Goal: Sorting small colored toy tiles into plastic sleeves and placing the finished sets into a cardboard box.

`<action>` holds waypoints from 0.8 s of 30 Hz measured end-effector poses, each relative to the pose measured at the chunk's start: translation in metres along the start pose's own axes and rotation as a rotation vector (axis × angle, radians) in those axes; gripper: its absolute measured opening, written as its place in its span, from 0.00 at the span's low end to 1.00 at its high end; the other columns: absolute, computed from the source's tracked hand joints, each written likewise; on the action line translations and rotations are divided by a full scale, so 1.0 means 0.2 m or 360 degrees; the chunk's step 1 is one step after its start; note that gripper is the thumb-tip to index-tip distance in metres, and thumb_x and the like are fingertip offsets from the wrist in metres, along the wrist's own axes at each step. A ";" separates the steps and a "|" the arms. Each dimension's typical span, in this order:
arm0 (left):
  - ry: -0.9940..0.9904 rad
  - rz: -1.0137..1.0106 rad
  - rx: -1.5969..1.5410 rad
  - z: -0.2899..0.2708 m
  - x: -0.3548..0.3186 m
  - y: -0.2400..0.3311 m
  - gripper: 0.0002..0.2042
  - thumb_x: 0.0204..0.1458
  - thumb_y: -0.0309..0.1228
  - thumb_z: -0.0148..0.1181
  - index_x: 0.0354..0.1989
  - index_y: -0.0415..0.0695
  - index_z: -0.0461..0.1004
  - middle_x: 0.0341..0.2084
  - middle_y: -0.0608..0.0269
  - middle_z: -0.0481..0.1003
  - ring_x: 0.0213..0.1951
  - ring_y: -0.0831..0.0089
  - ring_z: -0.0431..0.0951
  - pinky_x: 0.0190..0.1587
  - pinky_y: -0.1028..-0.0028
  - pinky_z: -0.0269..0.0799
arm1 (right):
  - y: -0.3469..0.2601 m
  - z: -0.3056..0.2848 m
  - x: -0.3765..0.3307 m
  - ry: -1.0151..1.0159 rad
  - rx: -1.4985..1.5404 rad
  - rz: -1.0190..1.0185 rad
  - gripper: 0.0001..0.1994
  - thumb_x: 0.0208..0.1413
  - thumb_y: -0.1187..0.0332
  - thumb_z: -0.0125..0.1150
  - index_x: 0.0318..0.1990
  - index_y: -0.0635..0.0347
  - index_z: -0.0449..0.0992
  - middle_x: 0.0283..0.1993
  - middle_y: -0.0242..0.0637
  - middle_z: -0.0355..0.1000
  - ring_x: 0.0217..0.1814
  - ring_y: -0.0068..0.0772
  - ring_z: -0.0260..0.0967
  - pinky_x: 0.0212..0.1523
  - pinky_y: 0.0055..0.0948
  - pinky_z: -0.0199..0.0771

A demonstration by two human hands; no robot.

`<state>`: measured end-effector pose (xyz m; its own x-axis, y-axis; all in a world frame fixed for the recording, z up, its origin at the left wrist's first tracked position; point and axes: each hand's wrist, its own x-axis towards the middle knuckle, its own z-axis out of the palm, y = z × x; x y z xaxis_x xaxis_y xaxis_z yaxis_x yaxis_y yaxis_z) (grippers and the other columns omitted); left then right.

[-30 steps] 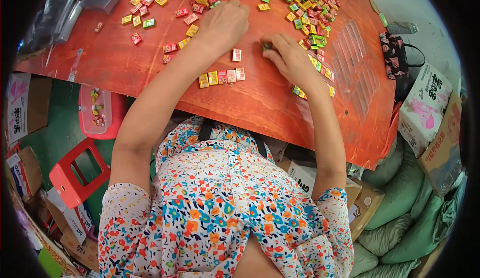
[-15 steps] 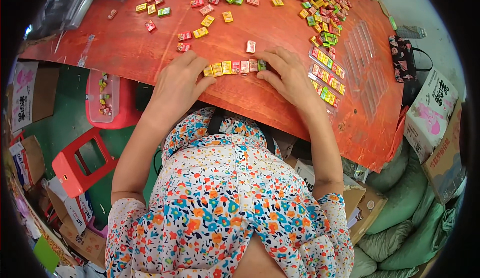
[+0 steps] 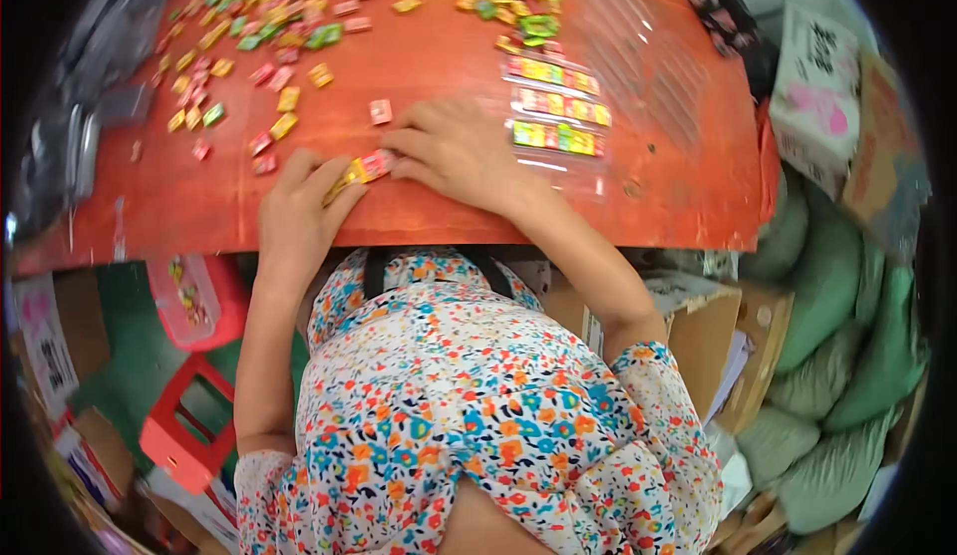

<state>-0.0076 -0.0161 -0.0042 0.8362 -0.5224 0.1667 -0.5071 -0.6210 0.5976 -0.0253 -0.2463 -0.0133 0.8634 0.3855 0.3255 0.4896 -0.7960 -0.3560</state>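
Note:
A short row of small yellow and red boxes (image 3: 370, 166) is pinched end to end between my two hands, slanting up to the right at the near part of the red table (image 3: 329, 226). My left hand (image 3: 297, 206) closes on the yellow end, its thumb along the near side. At the red end, my right hand (image 3: 454, 154) presses with its fingers, covering part of the row. Just beyond the row lies a single pale-red box (image 3: 380, 111). To the right, a clear plastic tray (image 3: 554, 161) holds several filled rows of such boxes.
Loose coloured boxes (image 3: 324, 36) spread across the far table. More clear trays (image 3: 663, 86) lie at the right, near a dark patterned bag (image 3: 718, 6). Clear plastic wrapping (image 3: 80, 76) is at the left. Below stand a red stool (image 3: 189, 425), a pink-red bin (image 3: 224, 306) and cartons (image 3: 703, 346).
The view has turned, shifting the table. My hands have come closer together, and the row, straight and longer before, is now squeezed between them and tilted.

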 end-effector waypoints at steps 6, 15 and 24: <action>0.0028 0.0178 -0.0157 0.09 0.10 0.20 0.14 0.48 0.33 0.68 0.42 0.42 0.79 0.32 0.59 0.73 0.31 0.63 0.78 0.31 0.64 0.74 | -0.03 -0.22 -0.22 0.0115 -0.0025 0.0220 0.12 0.51 0.62 0.67 0.42 0.54 0.79 0.41 0.34 0.72 0.44 0.40 0.70 0.44 0.40 0.69; -0.0206 0.0689 -0.0099 0.43 0.31 0.46 0.11 0.48 0.33 0.66 0.39 0.45 0.78 0.36 0.61 0.73 0.34 0.60 0.79 0.33 0.63 0.77 | 0.10 -0.41 -0.65 0.0068 -0.0147 0.0634 0.16 0.51 0.66 0.67 0.49 0.54 0.78 0.41 0.36 0.72 0.46 0.40 0.69 0.46 0.38 0.69; -0.0172 0.0939 -0.0207 0.42 0.26 0.36 0.24 0.47 0.35 0.67 0.53 0.43 0.70 0.46 0.55 0.71 0.45 0.57 0.76 0.45 0.63 0.75 | 0.12 -0.37 -0.75 0.0334 -0.0103 0.0719 0.20 0.49 0.65 0.69 0.51 0.55 0.77 0.50 0.38 0.71 0.50 0.41 0.69 0.50 0.38 0.69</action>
<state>-0.0177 -0.1376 -0.0170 0.3929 -0.8170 0.4221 -0.8427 -0.1362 0.5209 -0.1526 -0.3583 -0.0066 0.9410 -0.1013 0.3230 0.0581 -0.8916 -0.4490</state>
